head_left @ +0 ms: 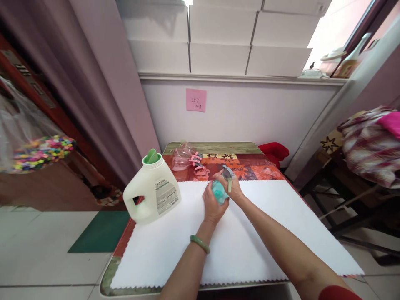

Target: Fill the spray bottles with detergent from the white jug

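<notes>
My left hand (213,208) is wrapped around the body of a translucent teal spray bottle (219,193) above the white cloth (250,233). My right hand (235,189) is closed around the grey trigger spray head (228,171) at the bottle's top. Fingers hide where the head meets the bottle. To the left, a large white detergent jug (146,193) stands upright, with a green spout (152,156) in its open mouth. Behind my hands lie a clear pinkish bottle (181,159) and pink-and-grey spray heads (196,159).
The white cloth covers most of a small table, whose patterned back strip (250,162) shows beyond it. A wall (237,108) with a pink note (196,100) rises behind. Clothes (371,143) are piled at right; a bag of colourful pieces (43,154) hangs at left.
</notes>
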`<state>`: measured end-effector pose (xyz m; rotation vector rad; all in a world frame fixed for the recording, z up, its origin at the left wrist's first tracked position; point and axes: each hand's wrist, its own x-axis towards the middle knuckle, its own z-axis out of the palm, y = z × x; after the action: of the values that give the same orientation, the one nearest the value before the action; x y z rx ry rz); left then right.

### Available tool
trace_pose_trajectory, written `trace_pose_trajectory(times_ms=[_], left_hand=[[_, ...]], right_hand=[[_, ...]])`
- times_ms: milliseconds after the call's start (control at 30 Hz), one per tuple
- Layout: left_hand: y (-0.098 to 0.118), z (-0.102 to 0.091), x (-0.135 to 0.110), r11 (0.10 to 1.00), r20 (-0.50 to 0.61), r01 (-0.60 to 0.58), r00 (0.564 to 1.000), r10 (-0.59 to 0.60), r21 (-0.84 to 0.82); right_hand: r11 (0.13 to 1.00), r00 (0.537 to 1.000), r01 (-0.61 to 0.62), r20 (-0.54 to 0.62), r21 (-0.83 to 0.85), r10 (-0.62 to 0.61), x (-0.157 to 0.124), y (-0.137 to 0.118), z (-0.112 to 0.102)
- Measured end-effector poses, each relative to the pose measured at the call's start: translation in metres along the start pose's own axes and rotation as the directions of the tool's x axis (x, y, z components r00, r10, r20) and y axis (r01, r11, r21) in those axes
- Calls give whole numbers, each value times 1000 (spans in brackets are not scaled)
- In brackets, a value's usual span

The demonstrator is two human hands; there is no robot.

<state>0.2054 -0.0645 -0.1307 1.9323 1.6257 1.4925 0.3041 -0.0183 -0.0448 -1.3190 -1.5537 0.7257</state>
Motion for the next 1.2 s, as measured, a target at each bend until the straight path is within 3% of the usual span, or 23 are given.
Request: trace_pose_trajectory(times_ms=[133,233,300,467,533,667,833,967,1133,1200], left_hand=[[0,-2,0,1000,-116,12,993,-15,-20],[-2,-1,-2,996,-125,46,991,-56,-77],[-2,-1,-3,992,-79,37,996,-47,-123],[1,-3,-4,969,68,-42,996,60,-244],[1,-5,-3,961,102,-83,988,113,-266],[1,-8,1,958,69,-154,982,176,-243],[-1,-3,1,977,-67,-158,986,150,-141],[-4,1,0,988,-152,-144,979,134,-55],[1,-2,0,975,-56,-217,975,215,-41],[2,-2,0,976,-71,-216,974,215,-12]], right_hand=[[993,984,-53,-163,107,70,-7,-10,10],[984,978,-83,-178,155,110,-12,-17,11],[979,987,-81,-118,188,105,-14,-22,3],[966,986,-57,164,252,15,-13,-29,-35],[963,980,-53,200,263,-1,-11,-29,-45],[964,999,-45,27,264,39,-9,-22,-43],[959,968,-63,-217,278,127,-17,-15,-13],[945,967,-71,-212,319,144,-24,-15,4],[935,982,-67,-144,349,124,-19,-9,-4],[935,981,-62,-149,349,121,-17,-8,-9]])
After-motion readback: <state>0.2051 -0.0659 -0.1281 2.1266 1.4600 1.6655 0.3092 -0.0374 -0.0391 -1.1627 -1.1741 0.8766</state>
